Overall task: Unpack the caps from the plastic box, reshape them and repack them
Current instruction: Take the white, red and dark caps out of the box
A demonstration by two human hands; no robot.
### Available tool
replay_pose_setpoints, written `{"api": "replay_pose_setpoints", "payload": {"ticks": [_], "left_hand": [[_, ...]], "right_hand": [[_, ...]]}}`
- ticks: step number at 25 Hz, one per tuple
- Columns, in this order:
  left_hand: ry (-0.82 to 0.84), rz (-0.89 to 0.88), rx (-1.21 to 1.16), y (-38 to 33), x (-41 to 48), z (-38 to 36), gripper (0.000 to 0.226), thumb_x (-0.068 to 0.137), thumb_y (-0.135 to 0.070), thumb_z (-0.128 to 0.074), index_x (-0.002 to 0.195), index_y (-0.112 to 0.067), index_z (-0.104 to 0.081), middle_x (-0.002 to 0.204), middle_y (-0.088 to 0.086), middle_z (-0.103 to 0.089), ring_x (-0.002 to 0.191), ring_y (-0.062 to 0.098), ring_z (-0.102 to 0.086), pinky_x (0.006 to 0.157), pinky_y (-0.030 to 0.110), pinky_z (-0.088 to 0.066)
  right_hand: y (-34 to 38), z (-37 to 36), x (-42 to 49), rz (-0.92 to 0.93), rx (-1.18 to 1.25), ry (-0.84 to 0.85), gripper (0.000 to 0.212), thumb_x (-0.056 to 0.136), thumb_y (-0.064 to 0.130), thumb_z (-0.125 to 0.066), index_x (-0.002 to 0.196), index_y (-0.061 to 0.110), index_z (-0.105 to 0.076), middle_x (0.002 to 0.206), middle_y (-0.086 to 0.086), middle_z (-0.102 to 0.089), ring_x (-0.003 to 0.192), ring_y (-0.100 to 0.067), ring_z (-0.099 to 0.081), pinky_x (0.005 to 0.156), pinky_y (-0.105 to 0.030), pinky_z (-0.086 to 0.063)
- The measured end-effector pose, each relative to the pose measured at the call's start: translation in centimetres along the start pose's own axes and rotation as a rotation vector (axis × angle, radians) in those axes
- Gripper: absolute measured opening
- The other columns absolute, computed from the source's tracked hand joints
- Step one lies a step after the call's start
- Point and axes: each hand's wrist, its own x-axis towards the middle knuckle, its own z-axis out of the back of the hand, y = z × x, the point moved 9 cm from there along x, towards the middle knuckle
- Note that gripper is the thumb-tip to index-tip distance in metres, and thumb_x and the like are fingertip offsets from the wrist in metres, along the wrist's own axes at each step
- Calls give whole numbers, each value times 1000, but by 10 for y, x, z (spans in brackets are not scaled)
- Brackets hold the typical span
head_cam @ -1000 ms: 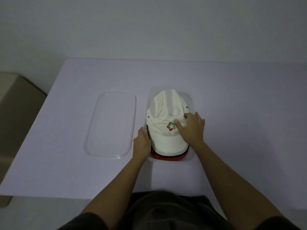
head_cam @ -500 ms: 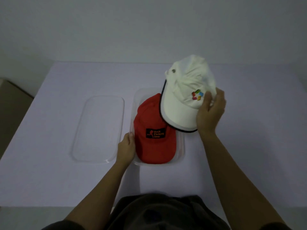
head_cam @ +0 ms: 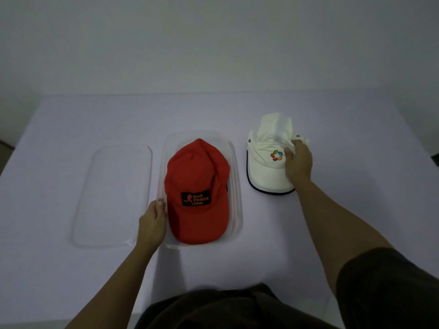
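A red cap (head_cam: 198,193) with a black patch lies inside the clear plastic box (head_cam: 235,186) at the table's middle. My left hand (head_cam: 152,223) rests against the box's left wall near its front corner. To the right of the box, a crumpled white cap (head_cam: 268,153) with a coloured logo lies on the table. My right hand (head_cam: 298,162) grips this cap's crown on its right side, thumb on the front panel.
The box's clear lid (head_cam: 111,195) lies flat on the table, left of the box. The table (head_cam: 356,210) is covered in a pale lilac surface and meets a plain wall at the back. A brown object shows at the left edge.
The white cap went from on top of the red cap in the box, up through the air, down onto the table right of the box. My left hand stayed at the box.
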Motion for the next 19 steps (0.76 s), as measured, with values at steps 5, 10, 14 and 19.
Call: {"api": "replay_pose_setpoints", "payload": {"ticks": [5, 10, 14, 19], "left_hand": [[-9, 37, -8, 0, -2, 1, 26, 101, -40, -29, 86, -30, -48, 94, -1, -57, 98, 36, -62, 91, 54, -49], [-24, 30, -4, -2, -3, 3, 27, 100, -41, -29, 78, -40, -44, 89, -6, -56, 92, 29, -61, 91, 53, -50], [-7, 29, -28, 0, 0, 1, 44, 100, -41, -29, 110, -9, -56, 109, 14, -64, 99, 32, -62, 91, 52, -49], [-1, 25, -13, -3, -3, 3, 46, 100, -41, -28, 113, -6, -55, 108, 11, -63, 97, 32, -63, 90, 50, -50]], "right_hand": [[8, -8, 6, -103, -44, 83, 65, 94, 11, -51, 148, 2, -16, 157, -18, -11, 145, -30, -13, 115, -32, -15], [103, -53, -44, 374, 26, 251, 33, 93, 24, -49, 113, 3, -66, 115, -18, -66, 111, -34, -58, 100, -39, -41], [123, -120, -84, 429, -273, 578, 76, 77, 78, -35, 124, 23, -60, 133, -2, -56, 129, -26, -44, 108, -50, -31], [160, -114, -110, 424, -27, 535, 44, 86, 56, -43, 102, 18, -58, 94, 4, -62, 101, -22, -56, 103, -54, -31]]}}
